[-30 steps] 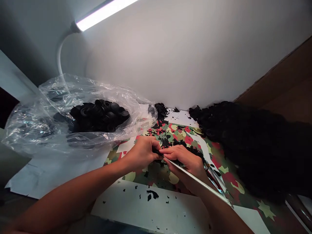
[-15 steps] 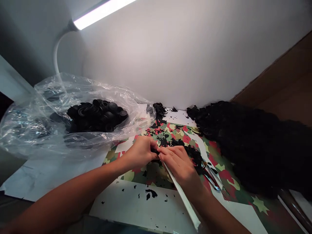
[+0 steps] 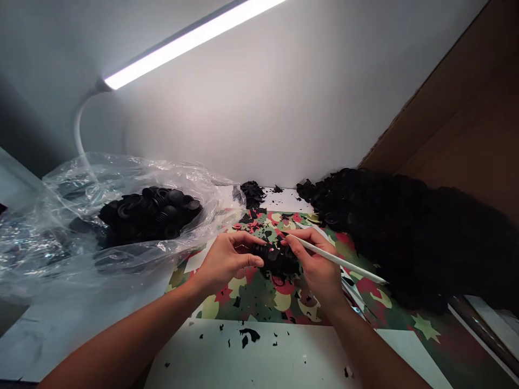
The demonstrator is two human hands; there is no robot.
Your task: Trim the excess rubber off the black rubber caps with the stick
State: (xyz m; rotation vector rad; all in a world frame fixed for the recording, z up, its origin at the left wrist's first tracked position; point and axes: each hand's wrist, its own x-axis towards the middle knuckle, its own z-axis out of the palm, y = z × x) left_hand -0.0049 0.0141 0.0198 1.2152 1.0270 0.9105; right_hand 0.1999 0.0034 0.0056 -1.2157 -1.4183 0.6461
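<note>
A black ribbed rubber piece (image 3: 258,251) sits between the thumb and fingers of my left hand (image 3: 223,259). My right hand (image 3: 320,265) grips a long white stick-like tool (image 3: 344,263); its dark end points toward the left hand, and its pale end slants down to the right. I cannot make out what kind of tool its tip is. Dark scraps and rubber pieces (image 3: 281,262) lie in a small heap between and below both hands, on a camouflage-patterned sheet (image 3: 251,297).
On the left, a clear plastic bag (image 3: 219,189) holds many black ribbed pieces (image 3: 150,213). A large black pile (image 3: 405,227) covers the right side. Scissors (image 3: 357,309) lie partly behind my right forearm. A lit lamp (image 3: 194,43) hangs above; black scraps (image 3: 249,335) dot the white surface.
My hands have moved apart from each other. The white tool has swung from pointing down toward me to slanting out to the right. The camera view has tilted slightly.
</note>
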